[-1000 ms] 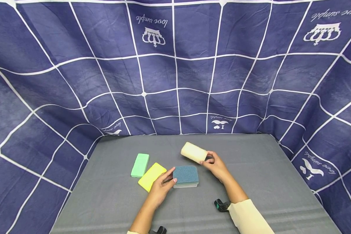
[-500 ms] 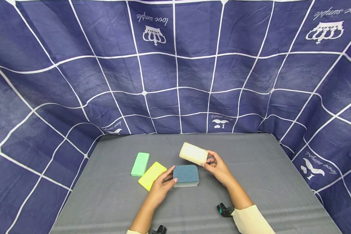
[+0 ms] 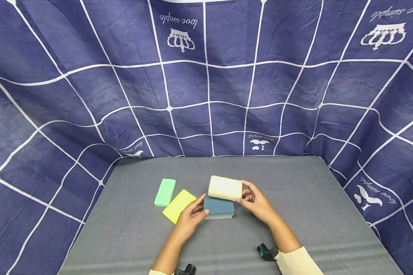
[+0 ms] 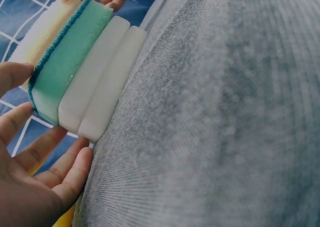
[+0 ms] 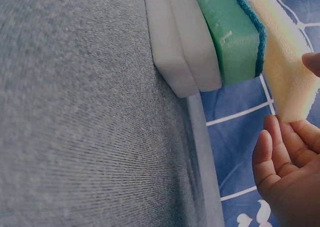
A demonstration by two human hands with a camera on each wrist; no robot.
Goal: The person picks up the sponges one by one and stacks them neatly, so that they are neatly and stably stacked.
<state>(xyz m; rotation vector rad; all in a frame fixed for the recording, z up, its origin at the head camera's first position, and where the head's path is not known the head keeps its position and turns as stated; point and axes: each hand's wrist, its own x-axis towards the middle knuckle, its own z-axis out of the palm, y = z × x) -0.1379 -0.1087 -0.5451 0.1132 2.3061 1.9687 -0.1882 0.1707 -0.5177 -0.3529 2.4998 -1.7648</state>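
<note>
In the middle of the table stands a stack: two white sponges below, a green sponge with a dark blue scouring layer on top. My left hand touches the stack's left end, its fingertips spread along the layers and the thumb at the scouring layer's corner. My right hand pinches the right end of a cream sponge between thumb and fingers. That sponge hangs over the stack's back part, slightly tilted. In the right wrist view a narrow gap shows between it and the scouring layer.
A yellow sponge lies flat just left of my left hand. Behind it, further left, lies a light green sponge. The grey table is bordered by a blue curtain with white lines at the back and sides.
My right hand has brought the cream sponge nearer and slightly left, over the stack, and turned it more level with the stack. The left hand has stayed at the stack.
</note>
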